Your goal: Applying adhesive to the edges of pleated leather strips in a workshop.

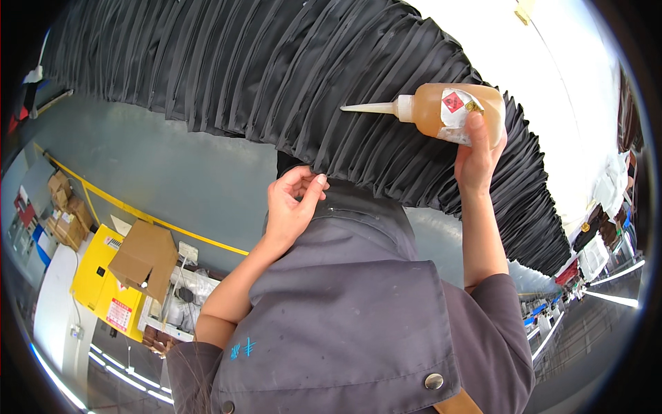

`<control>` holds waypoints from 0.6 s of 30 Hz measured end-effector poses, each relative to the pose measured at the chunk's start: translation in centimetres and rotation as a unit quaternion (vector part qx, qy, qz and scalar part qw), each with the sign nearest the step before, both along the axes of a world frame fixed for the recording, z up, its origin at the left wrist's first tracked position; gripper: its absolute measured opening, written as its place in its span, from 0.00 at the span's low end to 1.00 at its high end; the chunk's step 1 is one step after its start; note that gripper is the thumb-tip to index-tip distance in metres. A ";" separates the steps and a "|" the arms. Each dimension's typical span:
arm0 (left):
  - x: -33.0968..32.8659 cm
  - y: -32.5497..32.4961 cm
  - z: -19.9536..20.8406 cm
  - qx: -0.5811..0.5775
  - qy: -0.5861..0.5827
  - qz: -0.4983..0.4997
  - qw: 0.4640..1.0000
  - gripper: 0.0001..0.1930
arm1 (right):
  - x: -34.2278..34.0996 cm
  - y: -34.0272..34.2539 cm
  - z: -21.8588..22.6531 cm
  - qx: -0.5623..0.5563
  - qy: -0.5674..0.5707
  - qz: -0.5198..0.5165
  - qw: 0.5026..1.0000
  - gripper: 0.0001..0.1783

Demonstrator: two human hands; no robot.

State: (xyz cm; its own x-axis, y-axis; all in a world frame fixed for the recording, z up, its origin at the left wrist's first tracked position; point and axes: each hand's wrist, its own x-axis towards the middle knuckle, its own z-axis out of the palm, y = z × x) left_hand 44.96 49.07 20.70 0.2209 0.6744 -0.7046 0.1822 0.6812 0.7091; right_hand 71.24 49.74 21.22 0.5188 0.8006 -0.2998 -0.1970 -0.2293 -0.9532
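Note:
My right hand point(480, 159) is wrapped round a squeeze bottle point(431, 117) of amber liquid. The bottle lies tipped on its side, its thin white nozzle point(369, 108) pointing left above a long row of black fabric pieces point(289, 76). These pieces overlap closely in folds and hang over the near edge of the surface. At that near edge my left hand point(295, 207) is closed, thumb and fingertips pinched at the hem of the black fabric. Whatever lies between those fingertips is too small to make out.
A white surface point(545, 96) stretches beyond the fabric at the upper right. To the lower left stand a yellow cabinet point(103, 283) and an open cardboard box point(143, 259). A yellow line point(158, 221) crosses the grey floor point(186, 165). Stacked cartons point(65, 214) are at the far left.

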 end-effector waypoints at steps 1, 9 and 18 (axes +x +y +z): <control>0.0 0.0 0.0 -0.003 -0.001 0.003 1.000 0.05 | -0.2 -0.1 0.1 -0.001 0.002 0.001 1.000 0.23; -0.3 -0.3 -0.5 0.004 -0.003 -0.019 1.000 0.05 | -1.8 -1.2 0.5 -0.034 0.003 0.063 0.997 0.22; -0.7 -0.6 -0.9 -0.006 0.012 -0.058 0.998 0.07 | 2.2 -1.2 0.4 0.071 0.504 -0.089 0.856 0.24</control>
